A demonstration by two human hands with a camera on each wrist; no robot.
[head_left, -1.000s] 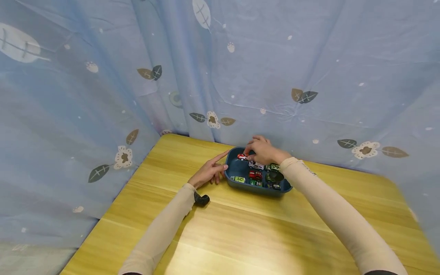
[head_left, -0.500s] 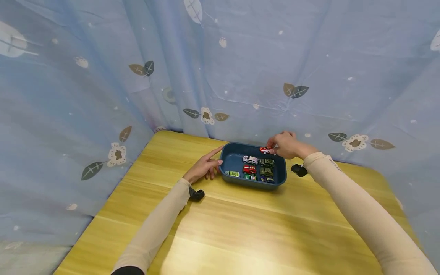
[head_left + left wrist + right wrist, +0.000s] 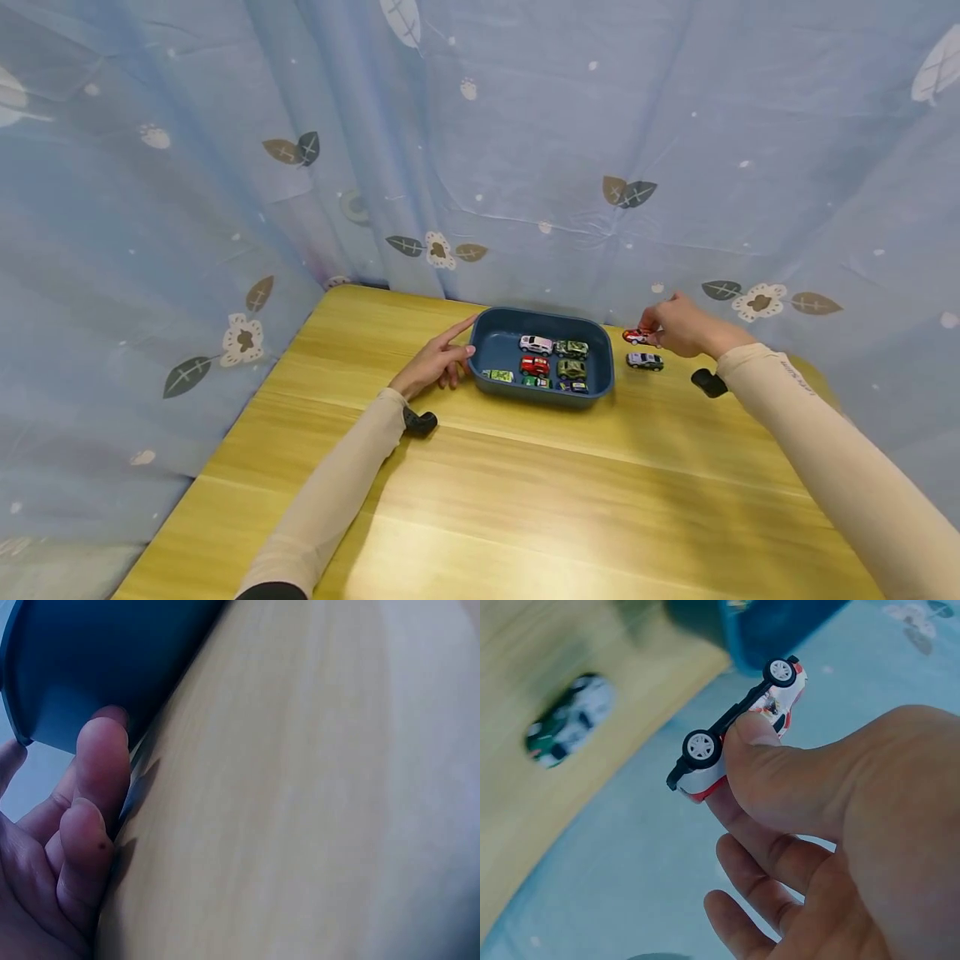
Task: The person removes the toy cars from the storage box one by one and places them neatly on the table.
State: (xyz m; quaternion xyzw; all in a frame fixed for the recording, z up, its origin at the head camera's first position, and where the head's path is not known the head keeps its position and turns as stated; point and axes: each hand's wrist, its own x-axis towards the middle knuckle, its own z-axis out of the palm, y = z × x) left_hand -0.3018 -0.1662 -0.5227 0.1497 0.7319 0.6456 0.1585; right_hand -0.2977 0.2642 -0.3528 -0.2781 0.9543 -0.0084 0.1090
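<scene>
My right hand (image 3: 686,325) pinches a red and white toy car (image 3: 636,337) between thumb and fingers, just right of the blue plastic bin (image 3: 540,398). In the right wrist view the toy car (image 3: 701,778) is clear of the table, its wheels turned to the camera. A silver and dark toy car (image 3: 645,361) stands on the table close by. At the bin's left end rests my left hand (image 3: 433,363), index finger stretched along the outside and thumb at the rim. The left wrist view has its fingertips (image 3: 101,754) against the bin's outer wall (image 3: 112,660).
Several toy cars lie inside the bin: a white one (image 3: 536,344), a red one (image 3: 535,366), a light green one (image 3: 498,376), camouflage ones (image 3: 572,349) and others. A patterned blue curtain (image 3: 525,167) hangs behind the yellow wooden table (image 3: 480,500).
My right hand has lifted the red and white toy car from the bin's back left and carried it right, past the rim. The left hand stays at the bin's left end.
</scene>
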